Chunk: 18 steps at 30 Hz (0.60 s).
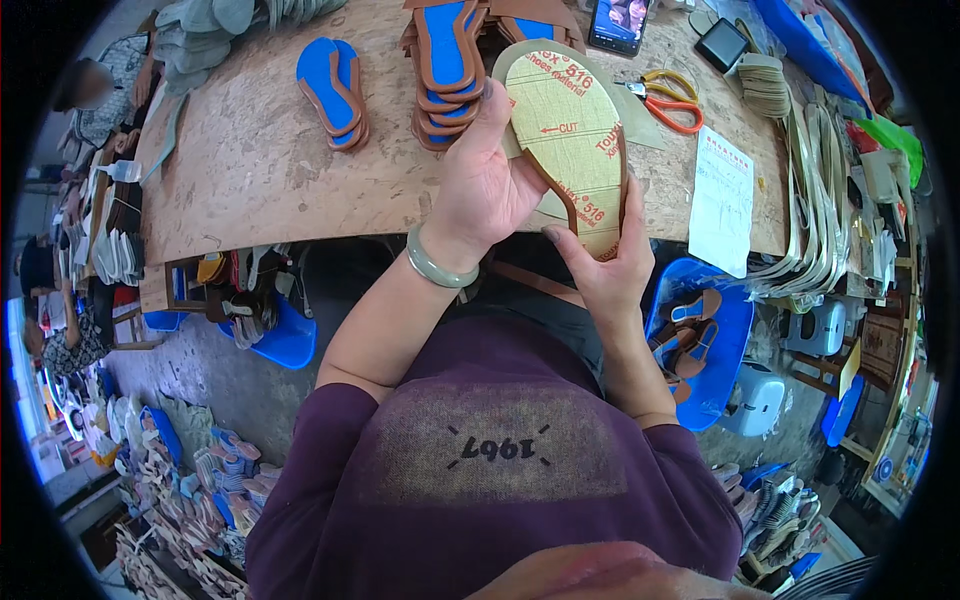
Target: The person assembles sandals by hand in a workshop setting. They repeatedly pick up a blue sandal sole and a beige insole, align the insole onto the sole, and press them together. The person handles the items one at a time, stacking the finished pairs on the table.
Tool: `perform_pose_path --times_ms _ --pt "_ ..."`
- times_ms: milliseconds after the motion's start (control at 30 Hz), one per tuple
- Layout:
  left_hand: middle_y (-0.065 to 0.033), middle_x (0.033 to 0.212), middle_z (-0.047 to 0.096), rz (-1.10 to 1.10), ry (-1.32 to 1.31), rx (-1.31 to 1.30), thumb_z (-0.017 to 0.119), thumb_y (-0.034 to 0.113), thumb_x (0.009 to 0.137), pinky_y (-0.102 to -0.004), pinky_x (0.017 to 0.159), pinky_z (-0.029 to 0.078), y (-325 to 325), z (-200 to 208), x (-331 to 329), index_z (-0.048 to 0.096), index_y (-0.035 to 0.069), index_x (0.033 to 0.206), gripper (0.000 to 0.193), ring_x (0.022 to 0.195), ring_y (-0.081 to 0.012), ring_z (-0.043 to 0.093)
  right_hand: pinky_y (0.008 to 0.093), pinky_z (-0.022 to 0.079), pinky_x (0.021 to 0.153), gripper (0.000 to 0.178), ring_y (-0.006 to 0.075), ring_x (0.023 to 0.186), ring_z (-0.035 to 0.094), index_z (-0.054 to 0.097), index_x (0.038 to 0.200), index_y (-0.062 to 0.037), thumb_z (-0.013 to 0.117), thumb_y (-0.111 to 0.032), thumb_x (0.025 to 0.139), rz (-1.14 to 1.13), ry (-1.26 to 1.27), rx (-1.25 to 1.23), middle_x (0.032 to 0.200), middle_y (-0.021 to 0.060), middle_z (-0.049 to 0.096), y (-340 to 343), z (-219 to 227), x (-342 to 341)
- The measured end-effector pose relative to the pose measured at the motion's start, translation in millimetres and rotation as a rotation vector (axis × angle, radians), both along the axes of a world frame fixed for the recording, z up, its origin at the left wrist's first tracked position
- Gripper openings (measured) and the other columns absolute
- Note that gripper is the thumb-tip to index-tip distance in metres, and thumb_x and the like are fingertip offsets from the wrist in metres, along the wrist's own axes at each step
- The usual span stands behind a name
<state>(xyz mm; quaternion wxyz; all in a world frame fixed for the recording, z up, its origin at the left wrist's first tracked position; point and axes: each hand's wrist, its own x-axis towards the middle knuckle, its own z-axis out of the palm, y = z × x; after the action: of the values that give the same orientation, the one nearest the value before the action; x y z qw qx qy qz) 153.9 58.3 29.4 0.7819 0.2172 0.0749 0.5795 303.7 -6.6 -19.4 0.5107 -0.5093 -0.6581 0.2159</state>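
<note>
In front of me, over the table's near edge, I hold an insole (570, 125) with a yellow-green underside and red print. Brown edging runs along its waist and heel sides. My left hand (490, 180), with a pale green bangle on the wrist, grips its left side, thumb upward and the other fingers partly hidden behind. At the narrow heel end my right hand (612, 262) pinches the edge between thumb and fingers. A grey-green layer shows behind the insole's wide end; whether it is attached I cannot tell. Brown-edged blue insoles (447, 50) lie stacked just beyond.
A smaller pile of blue insoles (328, 85) lies to the left. Orange-handled pliers (672, 107), a phone (620, 22) and a written paper sheet (722, 200) are on the right. Pale strips (808, 190) hang over the right edge. Below stands a blue bin (722, 350) holding shoes.
</note>
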Motion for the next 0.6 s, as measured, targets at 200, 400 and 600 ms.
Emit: perform_pose_path --times_ms 200,400,600 --pt "-0.0143 0.136 0.049 -0.002 0.043 0.019 0.033 0.045 0.103 -0.0484 0.107 0.04 -1 2 -1 0.038 0.003 0.139 0.056 0.127 -0.0291 0.048 0.0321 0.047 0.094 0.087 0.0202 0.111 0.058 0.032 0.14 0.009 0.083 -0.011 0.072 -0.004 0.001 0.006 0.126 0.0171 0.056 -1 0 -1" --pt "-0.0146 0.133 0.051 -0.004 -0.006 -0.01 0.033 0.042 0.103 -0.0473 0.104 0.043 -1 -2 -3 0.04 0.001 0.136 0.053 0.123 -0.0285 0.051 0.0357 0.053 0.084 0.09 0.0292 0.103 0.064 0.035 0.14 0.0046 0.085 -0.021 0.069 -0.034 -0.056 0.048 0.12 0.0221 0.06 0 2 -2" --pt "-0.0143 0.134 0.051 0.015 0.042 0.079 0.041 0.034 0.102 -0.0481 0.105 0.041 -2 -8 -8 0.04 0.002 0.137 0.047 0.125 -0.0277 0.051 0.0366 0.055 0.08 0.089 0.0333 0.099 0.066 0.038 0.139 0.0022 0.085 -0.023 0.068 -0.055 -0.121 0.091 0.119 0.0231 0.061 0 4 -3"
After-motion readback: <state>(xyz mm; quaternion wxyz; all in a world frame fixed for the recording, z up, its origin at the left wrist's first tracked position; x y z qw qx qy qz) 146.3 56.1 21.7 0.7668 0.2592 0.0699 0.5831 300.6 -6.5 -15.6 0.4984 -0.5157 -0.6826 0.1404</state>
